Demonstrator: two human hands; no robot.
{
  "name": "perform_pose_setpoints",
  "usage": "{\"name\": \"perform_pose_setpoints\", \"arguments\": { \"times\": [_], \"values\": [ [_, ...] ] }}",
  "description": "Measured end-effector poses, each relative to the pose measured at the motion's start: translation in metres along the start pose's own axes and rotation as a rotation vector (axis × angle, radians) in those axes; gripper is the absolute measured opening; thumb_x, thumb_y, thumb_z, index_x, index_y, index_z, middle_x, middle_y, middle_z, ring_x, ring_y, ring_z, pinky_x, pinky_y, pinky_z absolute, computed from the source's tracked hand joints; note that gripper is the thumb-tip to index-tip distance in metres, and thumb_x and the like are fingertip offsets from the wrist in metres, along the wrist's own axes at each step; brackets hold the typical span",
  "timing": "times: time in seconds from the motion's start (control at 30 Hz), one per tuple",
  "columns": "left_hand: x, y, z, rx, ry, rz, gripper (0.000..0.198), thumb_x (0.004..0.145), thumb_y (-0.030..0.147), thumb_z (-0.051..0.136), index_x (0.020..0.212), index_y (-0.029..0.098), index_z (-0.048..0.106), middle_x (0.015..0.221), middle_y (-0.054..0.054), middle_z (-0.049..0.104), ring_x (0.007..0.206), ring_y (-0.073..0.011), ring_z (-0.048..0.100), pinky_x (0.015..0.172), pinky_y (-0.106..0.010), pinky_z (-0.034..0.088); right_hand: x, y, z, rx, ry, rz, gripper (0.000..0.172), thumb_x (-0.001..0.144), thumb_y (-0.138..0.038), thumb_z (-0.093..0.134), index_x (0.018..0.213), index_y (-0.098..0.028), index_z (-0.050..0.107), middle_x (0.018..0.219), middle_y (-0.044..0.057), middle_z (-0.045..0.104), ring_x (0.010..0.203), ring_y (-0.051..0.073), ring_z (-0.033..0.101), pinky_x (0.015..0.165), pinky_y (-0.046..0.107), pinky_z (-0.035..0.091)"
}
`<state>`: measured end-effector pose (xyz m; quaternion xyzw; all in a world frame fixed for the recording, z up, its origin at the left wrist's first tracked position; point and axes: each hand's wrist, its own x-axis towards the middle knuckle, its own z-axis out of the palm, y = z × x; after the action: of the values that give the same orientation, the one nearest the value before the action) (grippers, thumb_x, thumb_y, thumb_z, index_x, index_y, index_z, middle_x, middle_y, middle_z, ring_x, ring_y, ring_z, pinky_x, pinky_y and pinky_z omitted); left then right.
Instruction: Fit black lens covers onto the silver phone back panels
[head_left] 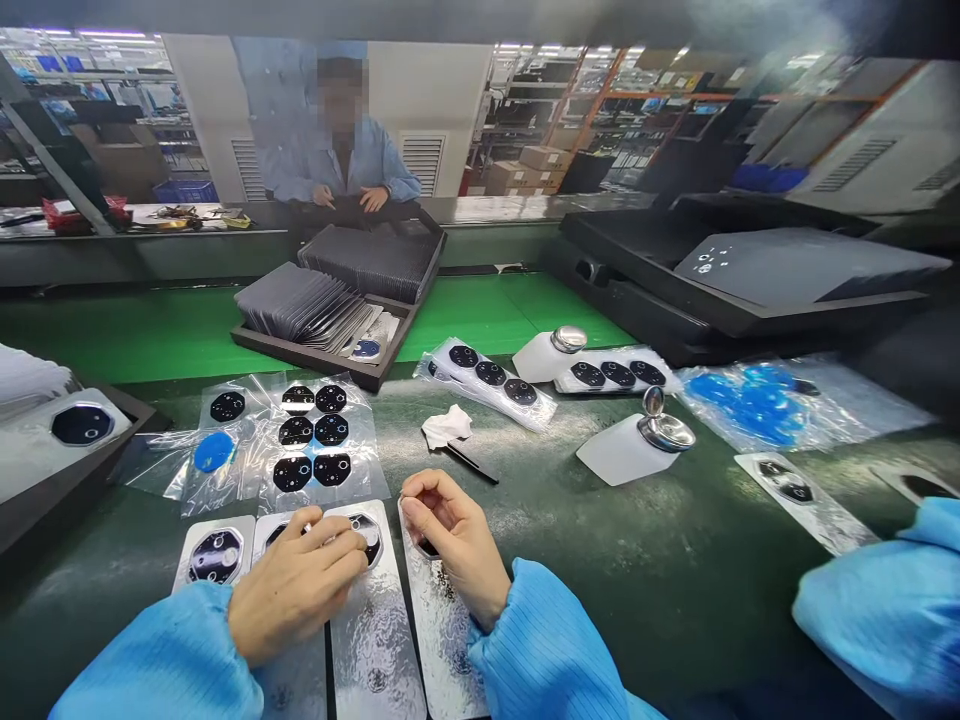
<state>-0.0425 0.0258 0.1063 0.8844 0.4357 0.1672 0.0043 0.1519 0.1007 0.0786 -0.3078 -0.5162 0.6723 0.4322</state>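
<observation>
Several glossy silver panels lie side by side in front of me, each with a black octagonal patch near its top. My left hand (304, 580) rests palm down over the middle panels, its fingers stretched across the top of one silver panel (375, 620). Thumb and index finger of my right hand (457, 540) are pinched above the top corner of the right silver panel (450, 640). Whatever they hold is too small to make out. Uncovered at the left is another silver panel (214, 555).
Behind my hands lie plastic sheets of black octagonal stickers (331, 430), a white cloth (448, 428), a black stick tool (472, 463) and a pump bottle (626, 450). A rack of dark panels (300, 305) stands farther back. A co-worker's blue sleeve (892, 610) reaches in at right; another person faces me.
</observation>
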Motion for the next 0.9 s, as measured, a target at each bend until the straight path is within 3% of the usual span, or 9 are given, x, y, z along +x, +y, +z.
{"name": "perform_pose_setpoints", "arguments": {
  "times": [0.1,0.2,0.4,0.9],
  "values": [
    [-0.001,-0.001,-0.003,-0.134,0.058,-0.05,0.015,0.096,0.01,0.043,0.089,0.019,0.053,0.093,0.001,0.067,0.092,-0.0163,0.055,0.086,-0.032,0.03,0.001,0.0,0.0,0.058,0.007,0.006,0.029,0.082,-0.037,0.068,0.101,-0.022,0.052,0.081,-0.002,0.053,0.064,0.01,0.048,0.054,0.022,0.04],
    [-0.004,-0.003,-0.004,-0.142,0.092,-0.006,0.02,0.099,0.01,0.039,0.088,0.018,0.054,0.095,0.001,0.069,0.094,-0.0166,0.054,0.087,-0.032,0.03,0.0,-0.001,0.001,0.083,-0.008,0.004,0.041,0.079,-0.033,0.071,0.11,-0.024,0.045,0.084,-0.001,0.055,0.068,0.012,0.05,0.053,0.022,0.039],
    [-0.011,-0.005,0.004,0.006,0.153,0.125,0.03,0.102,0.009,0.032,0.089,0.016,0.059,0.1,0.001,0.072,0.099,-0.0174,0.055,0.088,-0.034,0.03,0.0,0.0,0.001,0.041,-0.009,0.006,0.031,0.079,-0.029,0.068,0.1,-0.023,0.047,0.086,0.001,0.056,0.071,0.012,0.051,0.054,0.023,0.037],
    [-0.013,-0.006,0.003,0.182,0.16,0.209,0.03,0.099,0.006,0.039,0.085,0.017,0.062,0.104,0.001,0.073,0.103,-0.016,0.056,0.089,-0.034,0.034,0.002,-0.001,0.001,0.025,-0.013,0.003,0.029,0.077,-0.027,0.069,0.097,-0.022,0.049,0.086,0.001,0.056,0.075,0.013,0.052,0.066,0.027,0.041]
  ]
}}
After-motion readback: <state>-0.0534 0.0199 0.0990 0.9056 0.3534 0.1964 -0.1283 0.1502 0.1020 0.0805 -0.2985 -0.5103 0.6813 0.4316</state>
